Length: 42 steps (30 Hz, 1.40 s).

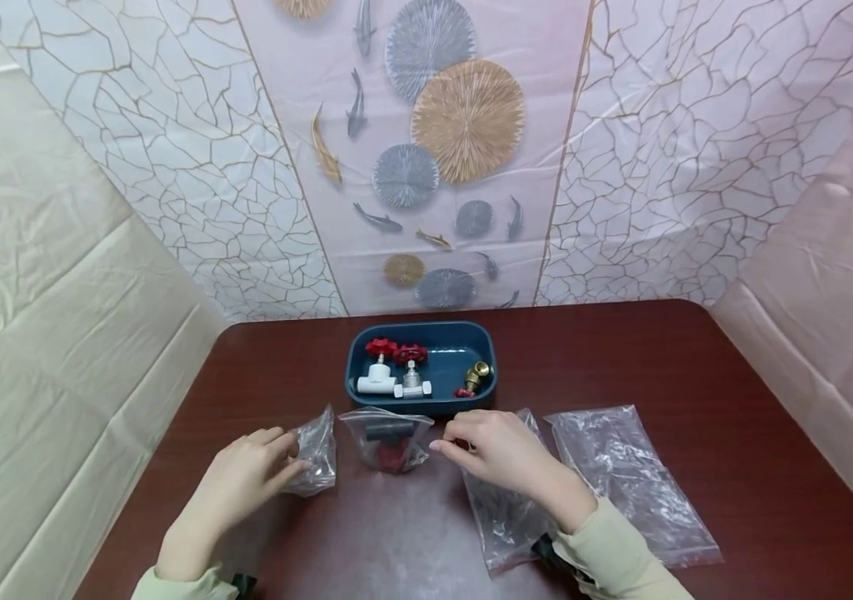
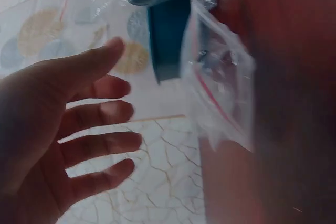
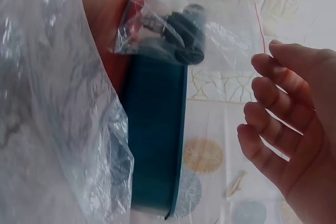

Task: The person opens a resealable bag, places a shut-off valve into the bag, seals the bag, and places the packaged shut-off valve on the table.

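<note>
In the head view, a clear zip bag (image 1: pixel 421 429) stands upright on the table, holding a valve with a black body (image 1: pixel 389 430) and red handwheel (image 1: pixel 392 456). My right hand (image 1: pixel 501 454) hovers at its right edge, empty, with fingers loosely bent. The right wrist view has those fingertips (image 3: pixel 265 94) close to the red zip line of the bag (image 3: pixel 231 38). To the left, my left hand (image 1: pixel 246 467) is beside a second small zip bag (image 1: pixel 319 458), overlapping it in the head view. Nothing is between its spread fingers (image 2: pixel 102 145) in the left wrist view.
Behind the bags sits a blue tray (image 1: pixel 456 333) containing a white tee valve (image 1: pixel 376 380), a silver-and-white valve (image 1: pixel 412 387), both with red handwheels, and a brass valve (image 1: pixel 475 375). Flat plastic bags (image 1: pixel 625 483) lie at right, one under my right forearm.
</note>
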Motion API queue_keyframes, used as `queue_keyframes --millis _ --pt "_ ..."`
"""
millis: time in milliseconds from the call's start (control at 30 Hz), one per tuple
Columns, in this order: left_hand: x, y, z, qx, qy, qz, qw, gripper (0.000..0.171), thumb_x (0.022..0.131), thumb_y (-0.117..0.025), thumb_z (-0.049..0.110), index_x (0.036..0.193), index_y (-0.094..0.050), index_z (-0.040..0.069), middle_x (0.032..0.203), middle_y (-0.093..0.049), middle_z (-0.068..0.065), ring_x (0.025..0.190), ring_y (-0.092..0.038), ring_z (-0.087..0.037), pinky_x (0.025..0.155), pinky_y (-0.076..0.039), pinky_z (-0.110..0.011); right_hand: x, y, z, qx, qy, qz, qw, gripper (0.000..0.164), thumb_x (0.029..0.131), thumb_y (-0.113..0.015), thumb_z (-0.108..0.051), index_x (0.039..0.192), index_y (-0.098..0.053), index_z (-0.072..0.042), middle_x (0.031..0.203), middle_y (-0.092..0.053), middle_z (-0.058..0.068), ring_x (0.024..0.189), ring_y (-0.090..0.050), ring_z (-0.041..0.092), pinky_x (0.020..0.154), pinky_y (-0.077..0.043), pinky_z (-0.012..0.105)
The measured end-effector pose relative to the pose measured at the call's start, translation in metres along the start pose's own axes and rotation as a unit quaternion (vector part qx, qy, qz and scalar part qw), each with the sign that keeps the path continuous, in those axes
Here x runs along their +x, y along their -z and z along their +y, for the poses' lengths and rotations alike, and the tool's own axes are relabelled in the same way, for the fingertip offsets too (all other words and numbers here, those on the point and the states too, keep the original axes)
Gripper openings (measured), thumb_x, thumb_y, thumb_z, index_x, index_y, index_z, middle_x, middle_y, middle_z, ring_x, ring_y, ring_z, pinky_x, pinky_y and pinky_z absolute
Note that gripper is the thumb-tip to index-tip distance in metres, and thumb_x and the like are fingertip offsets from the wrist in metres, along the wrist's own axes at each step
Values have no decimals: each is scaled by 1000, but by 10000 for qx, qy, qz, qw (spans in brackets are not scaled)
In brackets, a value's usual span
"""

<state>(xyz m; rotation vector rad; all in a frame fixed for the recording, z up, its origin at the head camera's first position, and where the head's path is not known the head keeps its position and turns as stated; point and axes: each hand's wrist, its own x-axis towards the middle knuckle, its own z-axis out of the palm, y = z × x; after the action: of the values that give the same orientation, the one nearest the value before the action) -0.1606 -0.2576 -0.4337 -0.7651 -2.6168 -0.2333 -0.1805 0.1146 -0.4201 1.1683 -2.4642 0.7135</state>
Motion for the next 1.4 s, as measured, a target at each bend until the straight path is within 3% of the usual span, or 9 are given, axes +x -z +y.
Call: queue_keyframes --millis 167,333,467,633,800,1033,1267,1400 --pt "-17 -4 3 -310 549 -723 9954 32 78 -85 40 87 -62 20 74 -45 13 62 -42 -2 54 -40 -29 0 -6 -2 57 62 -352 9993 25 98 -67 -32 75 -60 -26 71 -46 -17 60 -41 -3 55 -37 17" --pt "-22 -11 4 -293 656 -933 9930 36 72 -90 33 94 -66 19 80 -53 11 67 -51 -7 59 -47 -35 -1 -11 -2 109 94 -565 9983 23 99 -66 -32 77 -63 -25 73 -49 -16 63 -44 -2 58 -39 19" --pt "-21 -16 5 -200 662 -883 9937 37 71 -90 28 93 -63 17 80 -56 8 69 -56 -12 59 -48 -37 -2 -14 -2 86 108 -667 9977 22 99 -65 -32 79 -66 -24 74 -53 -15 63 -46 -2 58 -41 20" --pt "-17 -21 11 -99 677 -604 9958 47 71 -90 38 99 -60 14 86 -60 4 67 -59 -17 58 -48 -39 -4 -18 -1 -17 131 -736 9972 23 99 -64 -33 78 -64 -24 74 -55 -11 65 -48 0 60 -44 24" --pt "-10 -27 16 108 520 -392 9978 55 71 -90 40 108 -62 10 96 -61 -2 78 -66 -26 64 -52 -43 -5 -21 -1 -76 130 -771 9969 23 99 -65 -34 79 -65 -24 75 -56 -11 66 -51 2 61 -45 26" --pt "1 -34 19 295 282 -114 9991 62 73 -89 41 115 -61 5 102 -57 -8 89 -60 -28 71 -53 -44 -7 -23 0 -257 3 -935 9953 21 98 -66 -35 81 -66 -24 77 -56 -14 71 -58 6 63 -49 29" --pt "15 -45 27 293 324 -346 9984 58 76 -86 42 114 -66 3 107 -63 -12 96 -61 -31 74 -53 -48 -10 -24 -1 -90 -20 -1084 9941 18 97 -67 -32 82 -68 -24 77 -56 -14 69 -56 3 60 -48 27" --pt "17 -50 29 379 360 -352 9980 47 76 -87 33 107 -67 5 103 -65 -11 95 -63 -32 72 -53 -49 -11 -25 -2 -51 -57 -1156 9933 18 97 -67 -32 82 -68 -24 77 -56 -14 68 -54 2 58 -48 26"
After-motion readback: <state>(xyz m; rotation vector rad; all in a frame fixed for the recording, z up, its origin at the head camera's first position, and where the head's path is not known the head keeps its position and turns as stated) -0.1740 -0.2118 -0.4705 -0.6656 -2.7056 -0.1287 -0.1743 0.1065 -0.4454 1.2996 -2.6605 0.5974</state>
